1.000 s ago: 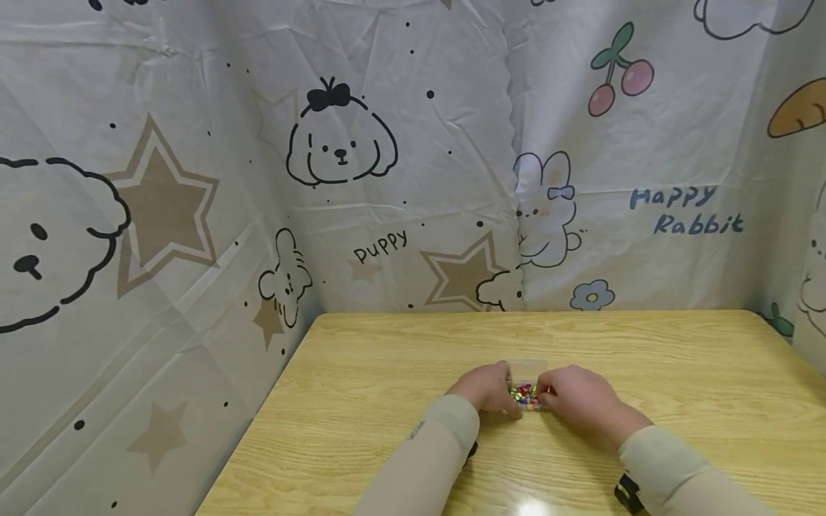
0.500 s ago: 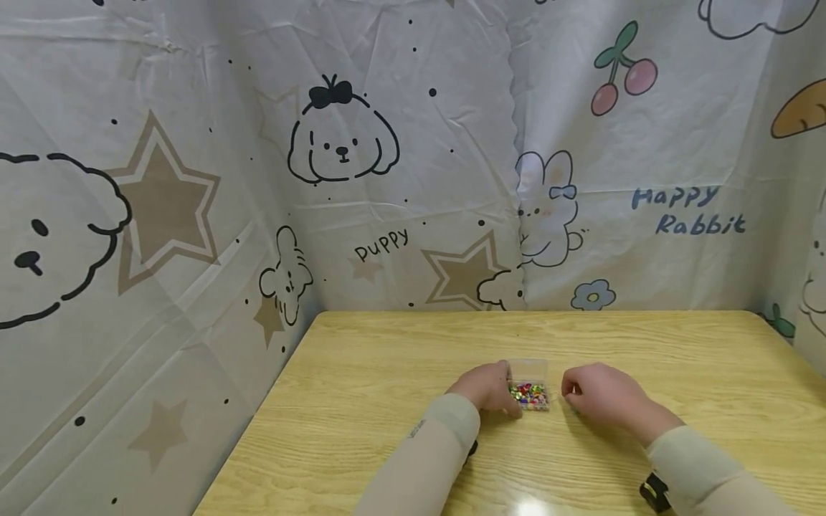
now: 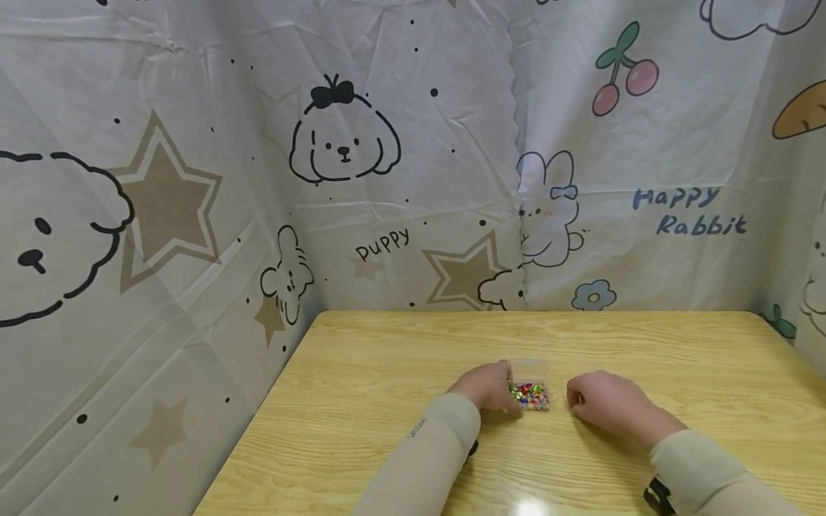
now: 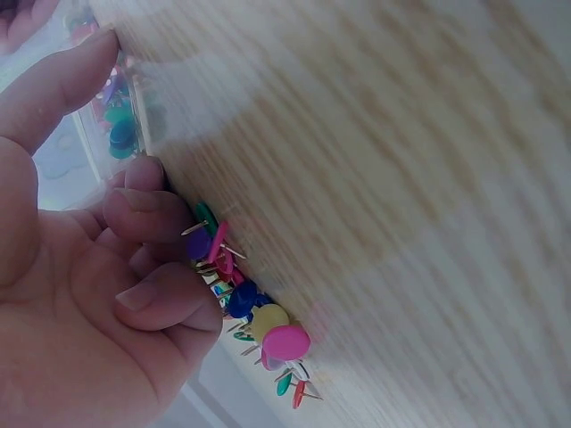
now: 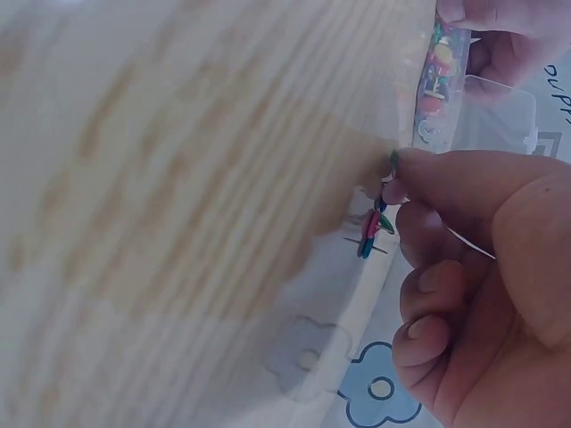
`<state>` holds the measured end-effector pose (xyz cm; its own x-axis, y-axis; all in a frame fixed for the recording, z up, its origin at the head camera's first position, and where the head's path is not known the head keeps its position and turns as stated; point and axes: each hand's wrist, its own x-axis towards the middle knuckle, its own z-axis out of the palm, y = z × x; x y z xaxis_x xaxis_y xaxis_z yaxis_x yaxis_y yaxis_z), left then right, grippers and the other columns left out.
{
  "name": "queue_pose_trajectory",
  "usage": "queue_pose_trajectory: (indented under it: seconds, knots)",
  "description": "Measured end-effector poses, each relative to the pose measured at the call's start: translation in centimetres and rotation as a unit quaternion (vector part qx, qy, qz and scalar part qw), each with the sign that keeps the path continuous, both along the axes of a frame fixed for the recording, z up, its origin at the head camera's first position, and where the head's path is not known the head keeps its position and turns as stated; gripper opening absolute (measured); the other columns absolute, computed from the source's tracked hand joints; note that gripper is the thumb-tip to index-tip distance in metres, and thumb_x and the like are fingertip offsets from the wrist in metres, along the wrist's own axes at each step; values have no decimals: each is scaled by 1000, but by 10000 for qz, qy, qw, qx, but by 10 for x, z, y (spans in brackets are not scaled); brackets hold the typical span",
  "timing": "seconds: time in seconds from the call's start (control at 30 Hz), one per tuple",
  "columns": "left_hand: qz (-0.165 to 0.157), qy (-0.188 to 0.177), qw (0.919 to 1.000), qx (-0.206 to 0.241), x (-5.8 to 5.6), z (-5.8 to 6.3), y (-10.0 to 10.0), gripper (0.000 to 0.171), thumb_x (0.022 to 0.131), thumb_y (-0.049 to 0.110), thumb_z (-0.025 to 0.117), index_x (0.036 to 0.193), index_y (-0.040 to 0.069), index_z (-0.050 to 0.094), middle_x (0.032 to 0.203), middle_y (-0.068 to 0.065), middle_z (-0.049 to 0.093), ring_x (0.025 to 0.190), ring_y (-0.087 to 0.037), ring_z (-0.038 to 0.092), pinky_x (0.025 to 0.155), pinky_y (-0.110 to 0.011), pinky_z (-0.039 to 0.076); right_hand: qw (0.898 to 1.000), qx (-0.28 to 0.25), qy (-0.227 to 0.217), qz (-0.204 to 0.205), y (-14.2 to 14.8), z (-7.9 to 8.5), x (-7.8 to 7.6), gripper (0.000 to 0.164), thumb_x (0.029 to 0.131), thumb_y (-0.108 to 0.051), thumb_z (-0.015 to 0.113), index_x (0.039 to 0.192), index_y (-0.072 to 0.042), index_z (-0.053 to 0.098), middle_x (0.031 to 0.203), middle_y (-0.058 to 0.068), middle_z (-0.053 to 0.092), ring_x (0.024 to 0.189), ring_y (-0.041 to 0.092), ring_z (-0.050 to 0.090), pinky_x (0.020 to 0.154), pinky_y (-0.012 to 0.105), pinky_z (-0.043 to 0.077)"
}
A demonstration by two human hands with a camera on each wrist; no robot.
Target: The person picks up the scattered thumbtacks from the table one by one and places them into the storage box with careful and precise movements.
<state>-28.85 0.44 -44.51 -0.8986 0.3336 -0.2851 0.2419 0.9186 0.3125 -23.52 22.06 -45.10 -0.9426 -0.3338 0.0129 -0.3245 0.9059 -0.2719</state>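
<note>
A small clear plastic box point(image 3: 530, 396) full of colourful thumbtacks stands on the table with its lid raised at the back. My left hand point(image 3: 488, 388) grips the box by its left side; in the left wrist view the thumb and a finger touch its wall. Right of the box, my right hand point(image 3: 606, 401) is low over the table. In the right wrist view, its thumb and forefinger pinch a green thumbtack point(image 5: 394, 160), mostly hidden by the fingertips. Several loose thumbtacks point(image 5: 370, 234) lie beside those fingers. More loose thumbtacks point(image 4: 250, 303) lie by the left hand's curled fingers.
The light wood table point(image 3: 387, 373) ends at a back edge against a printed cloth point(image 3: 413, 165). This cloth also hangs along the left and right sides. The clear lid point(image 5: 500, 111) leans up behind the box.
My right hand has moved from the box's right side out to the right, down near the table. The left hand has stayed on the box.
</note>
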Motion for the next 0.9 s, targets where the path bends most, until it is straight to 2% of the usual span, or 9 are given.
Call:
queue_pose_trajectory:
  seconds: [0.37, 0.6, 0.77, 0.9]
  knots:
    - [27, -13, 10000, -18, -2, -2, 2, 50, 67, 41, 85, 102, 25, 53, 89, 8, 57, 74, -12, 50, 68, -33, 48, 9995, 33, 294, -69, -5, 0, -6, 16, 84, -14, 62, 73, -24, 57, 68, -10, 53, 60, 10, 45, 56, 34, 42]
    - [24, -50, 10000, 36, -2, -1, 2, 49, 67, 41, 85, 100, 24, 52, 90, 7, 58, 75, -11, 51, 69, -33, 48, 9978, -188, 643, 22, -18, 5, -9, 16, 84, -17, 64, 73, -25, 57, 67, -13, 53, 59, 7, 45, 55, 33, 43]
    - [-46, -37, 10000, 1, -1, 1, 1, 49, 68, 41, 84, 100, 23, 53, 92, 7, 59, 75, -11, 51, 69, -33, 48, 9981, -262, 552, 51, -27, 6, -9, 14, 85, -17, 65, 74, -24, 59, 67, -13, 54, 58, 8, 44, 54, 33, 42]
    - [-63, -11, 10000, -23, 0, 1, 1, 49, 68, 41, 84, 100, 23, 53, 90, 7, 59, 74, -11, 51, 68, -32, 48, 9984, -130, 552, 43, -31, 4, -12, 13, 84, -19, 67, 75, -24, 59, 67, -12, 54, 58, 8, 44, 53, 33, 42]
